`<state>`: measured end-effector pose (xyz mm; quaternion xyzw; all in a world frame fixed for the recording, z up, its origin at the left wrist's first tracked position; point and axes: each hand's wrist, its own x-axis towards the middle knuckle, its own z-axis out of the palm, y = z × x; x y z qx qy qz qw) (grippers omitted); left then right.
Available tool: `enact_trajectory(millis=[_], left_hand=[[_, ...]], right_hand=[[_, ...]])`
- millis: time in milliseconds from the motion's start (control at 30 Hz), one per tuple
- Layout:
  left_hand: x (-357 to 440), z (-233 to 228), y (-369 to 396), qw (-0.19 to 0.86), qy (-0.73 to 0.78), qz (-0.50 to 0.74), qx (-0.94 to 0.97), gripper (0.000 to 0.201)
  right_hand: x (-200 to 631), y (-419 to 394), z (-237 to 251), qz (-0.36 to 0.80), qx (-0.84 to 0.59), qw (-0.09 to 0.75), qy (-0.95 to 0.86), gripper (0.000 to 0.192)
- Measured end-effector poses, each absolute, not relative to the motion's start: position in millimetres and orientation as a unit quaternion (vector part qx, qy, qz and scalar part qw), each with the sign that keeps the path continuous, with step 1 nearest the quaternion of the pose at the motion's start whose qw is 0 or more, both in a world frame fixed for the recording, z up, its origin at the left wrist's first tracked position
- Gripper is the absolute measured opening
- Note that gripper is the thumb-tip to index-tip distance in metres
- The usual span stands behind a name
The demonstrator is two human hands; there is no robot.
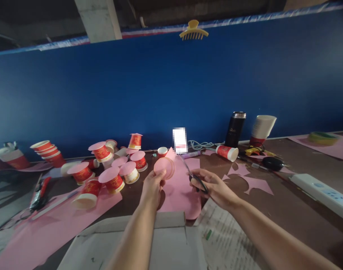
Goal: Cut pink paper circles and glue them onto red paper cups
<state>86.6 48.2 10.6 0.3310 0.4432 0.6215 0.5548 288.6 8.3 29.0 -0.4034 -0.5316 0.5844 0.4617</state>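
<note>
A person's left hand (153, 184) pinches a pink paper disc (164, 167), held upright above the brown tabletop (300, 210), while the right hand (213, 185) is closed around the handles of scissors (192, 174) whose blades point up and left toward the disc. A pink sheet (182, 191) lies flat just beneath both hands, its near edge touching an open cardboard box (162, 240). To the left, red paper cups (112, 180), many capped with pink discs, stand and lie in a cluster on more pink paper. To the right sit a tipped cup (227, 152), a black flask (235, 129), an upturned stack of white cups (261, 129), pink offcuts (257, 183) and a white power strip (323, 191). A blue wall (160, 86) backs the scene, a yellow hair clip (193, 30) on its top edge.
</note>
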Motion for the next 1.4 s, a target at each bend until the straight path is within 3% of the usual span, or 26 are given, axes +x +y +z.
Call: enact_trajectory(millis=[133, 433, 967, 1400], left_hand=[[84.5, 11.5, 51.8, 0.514, 0.445, 0.667, 0.305, 0.031], [85.8, 11.9, 52.0, 0.514, 0.424, 0.682, 0.302, 0.036], [90.4, 7.9, 48.0, 0.531, 0.447, 0.607, 0.389, 0.029], [90.4, 8.9, 49.3, 0.546, 0.435, 0.609, 0.378, 0.036]], right_hand=[[281.1, 1.8, 27.1, 0.587, -0.419, 0.394, -0.570, 0.049], [274.7, 4.9, 18.3, 0.538, -0.464, 0.356, -0.607, 0.045], [263.8, 0.9, 17.4, 0.514, -0.483, 0.400, -0.586, 0.049], [266.7, 1.6, 15.0, 0.487, -0.496, 0.381, -0.609, 0.050]])
